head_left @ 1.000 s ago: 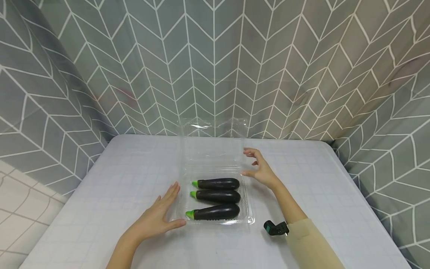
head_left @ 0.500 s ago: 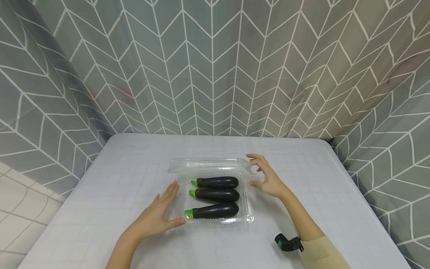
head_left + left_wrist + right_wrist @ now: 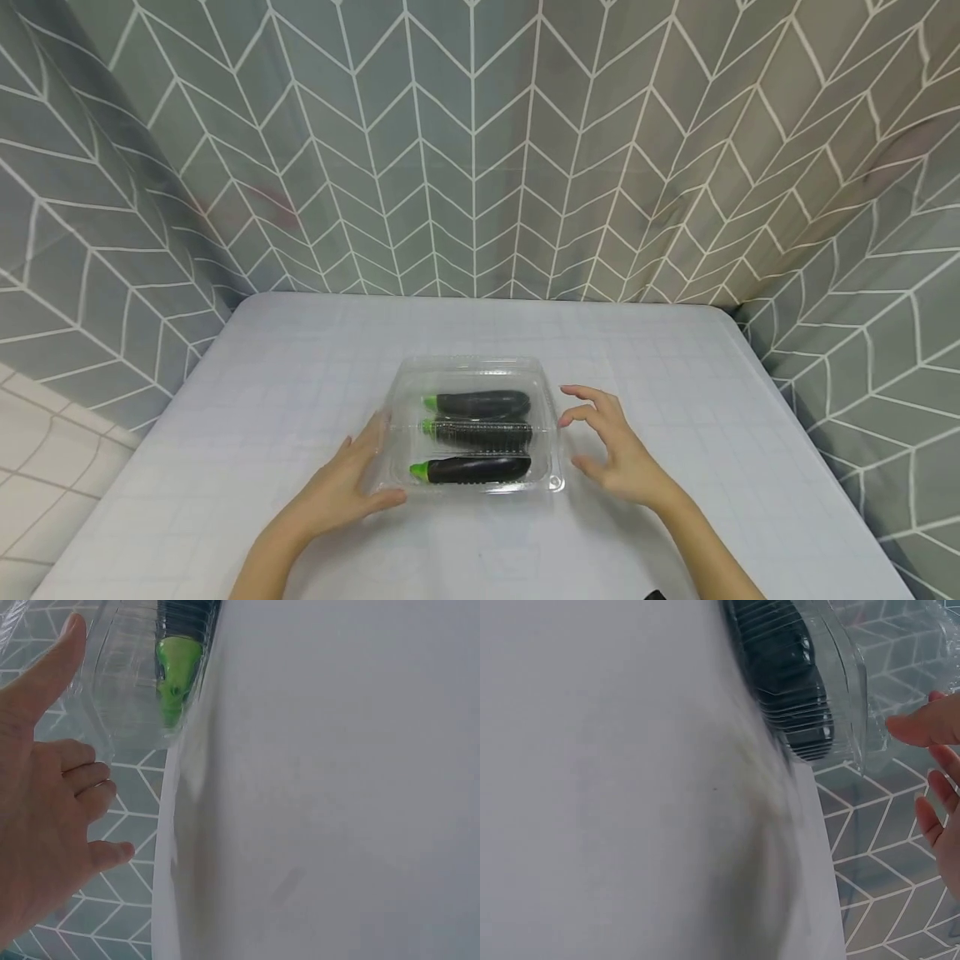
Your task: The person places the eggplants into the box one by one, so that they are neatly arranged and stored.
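A clear plastic clamshell container [image 3: 551, 450] sits at the middle of the table, its clear lid [image 3: 480, 367] folded over the tray. Three dark eggplants with green stem ends lie side by side inside: a far eggplant [image 3: 483, 404], a middle eggplant [image 3: 480, 435] and a near eggplant [image 3: 476, 470]. Along the container's left side lies my left hand [image 3: 341, 479], thumb spread at the near corner, fingers partly behind the clear plastic. My right hand [image 3: 618, 454] is at the right side, fingers loosely bent; whether its fingertips touch the lid's edge cannot be told.
A white cloth covers the table [image 3: 300, 350]. Behind and on both sides hangs a grey curtain [image 3: 472, 167] with white chevron lines. A small piece of a black device [image 3: 655, 595] shows at the bottom edge by the right forearm.
The lid has swung from upright at the back, forward and down over the eggplants. My right hand has come nearer to me and slightly right. My left hand has stayed nearly still.
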Demonstrator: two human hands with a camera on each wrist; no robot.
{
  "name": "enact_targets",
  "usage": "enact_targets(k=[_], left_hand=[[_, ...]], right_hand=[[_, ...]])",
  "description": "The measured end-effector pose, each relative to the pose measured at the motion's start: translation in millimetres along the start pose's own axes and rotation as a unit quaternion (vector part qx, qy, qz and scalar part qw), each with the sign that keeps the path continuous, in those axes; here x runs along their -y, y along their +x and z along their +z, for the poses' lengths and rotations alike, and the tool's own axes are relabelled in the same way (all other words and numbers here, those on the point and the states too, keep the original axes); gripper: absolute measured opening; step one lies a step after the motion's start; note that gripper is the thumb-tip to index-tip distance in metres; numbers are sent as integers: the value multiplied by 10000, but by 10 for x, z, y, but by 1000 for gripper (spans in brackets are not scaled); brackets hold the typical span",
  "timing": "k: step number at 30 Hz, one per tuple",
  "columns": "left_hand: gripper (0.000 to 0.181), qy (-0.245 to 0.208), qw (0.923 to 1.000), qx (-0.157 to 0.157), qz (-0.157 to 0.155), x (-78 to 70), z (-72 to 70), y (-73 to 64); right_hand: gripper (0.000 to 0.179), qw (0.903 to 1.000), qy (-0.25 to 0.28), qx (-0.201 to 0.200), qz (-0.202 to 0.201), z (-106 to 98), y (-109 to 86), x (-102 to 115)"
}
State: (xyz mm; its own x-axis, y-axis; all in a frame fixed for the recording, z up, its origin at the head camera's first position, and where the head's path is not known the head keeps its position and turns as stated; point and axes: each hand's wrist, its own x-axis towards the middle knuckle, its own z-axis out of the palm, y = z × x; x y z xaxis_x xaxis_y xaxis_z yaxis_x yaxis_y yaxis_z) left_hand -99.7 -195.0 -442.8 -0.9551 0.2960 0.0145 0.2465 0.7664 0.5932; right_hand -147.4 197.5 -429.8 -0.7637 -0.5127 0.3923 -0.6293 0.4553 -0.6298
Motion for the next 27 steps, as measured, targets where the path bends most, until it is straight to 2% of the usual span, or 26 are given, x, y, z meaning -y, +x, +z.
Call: enact_targets(k=[4,7,11,14,17,20,27], left_hand=[[107,34,9995,-309,65,35,-49,-112],[95,235,9956,-873,244,29,-115,-211],[69,494,9807,-1767,680,4,-175,-308],[57,537,9670,-2193,1179,-23,-180,-344],[53,556,9561,-2335,1682,-38,-152,-349],[51,697,9490,-2332,2006,-39,-104,-340],[36,1120,9407,-2299,2231,-33,-15,-285]], right_hand=[[69,9994,-346,-55,-44,29,-106,41],[72,9982,-587,-96,-93,40,-162,50],[72,9967,-811,29,-51,59,-216,61],[74,9958,-913,103,-27,79,-250,68],[75,9947,-1020,114,-49,99,-281,71],[76,9937,-1112,96,-72,114,-306,71],[78,9924,-1228,12,-106,124,-339,78]])
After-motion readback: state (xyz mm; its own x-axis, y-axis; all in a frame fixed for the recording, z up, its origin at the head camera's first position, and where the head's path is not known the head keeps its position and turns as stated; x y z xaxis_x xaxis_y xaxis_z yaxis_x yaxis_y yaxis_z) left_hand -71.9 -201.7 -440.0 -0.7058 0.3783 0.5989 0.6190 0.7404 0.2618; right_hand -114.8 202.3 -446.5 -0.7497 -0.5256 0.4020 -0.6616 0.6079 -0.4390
